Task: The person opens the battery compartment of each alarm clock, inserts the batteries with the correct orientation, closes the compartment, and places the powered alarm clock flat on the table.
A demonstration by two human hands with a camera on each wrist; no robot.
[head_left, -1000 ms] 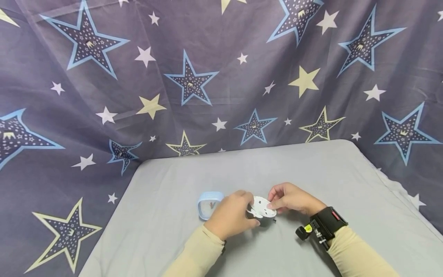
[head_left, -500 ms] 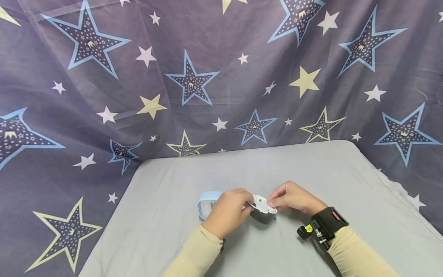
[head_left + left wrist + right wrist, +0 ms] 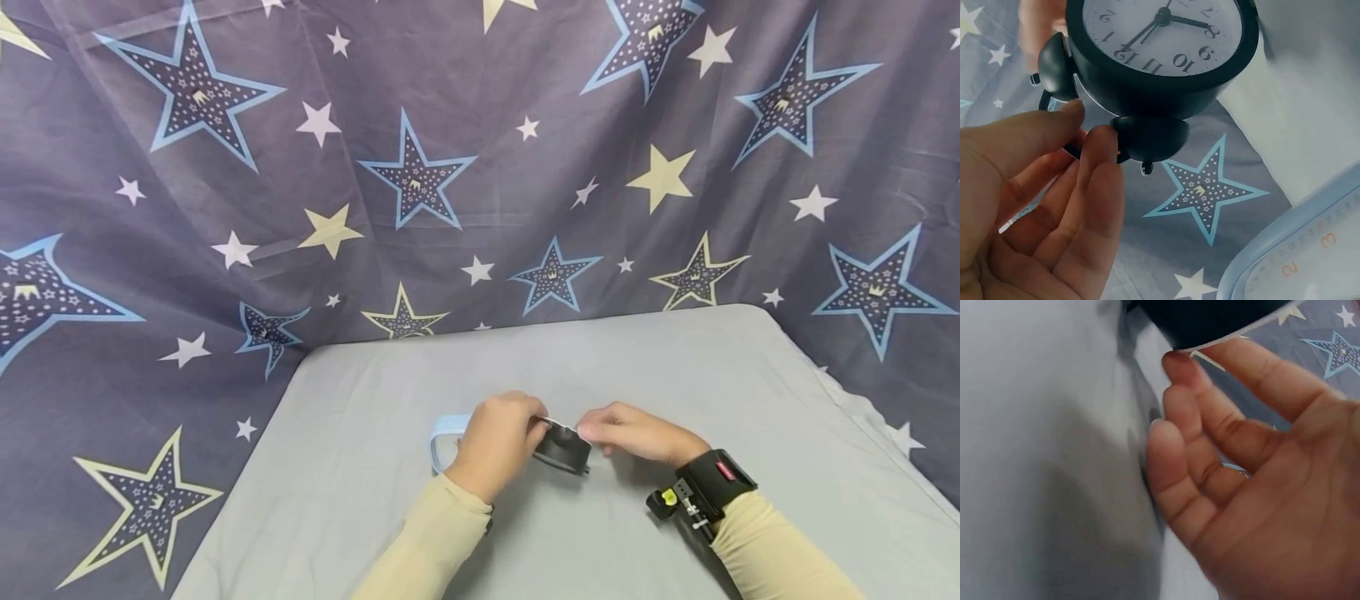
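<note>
A black twin-bell alarm clock (image 3: 564, 452) with a white back is held tilted above the bed-like surface, between both hands. Its white dial (image 3: 1163, 40) faces the left wrist camera, numerals upside down. My left hand (image 3: 497, 443) pinches the clock at its top, thumb and fingers around the handle beside a black bell (image 3: 1150, 139). At the opposite side, my right hand (image 3: 637, 432) grips the rim of the clock's back with its fingertips; in the right wrist view the other fingers (image 3: 1169, 456) are bent below the black casing (image 3: 1210, 322).
Just left of the left hand stands a light blue framed clock (image 3: 435, 446) with orange numerals, partly hidden by that hand. Grey cloth (image 3: 660, 367) covers the surface. A dark curtain with stars (image 3: 480, 167) hangs behind it and along the sides.
The alarm clock has been tipped up, so its white back no longer faces the head camera and its black side shows. The left hand has shifted its grip and risen slightly.
</note>
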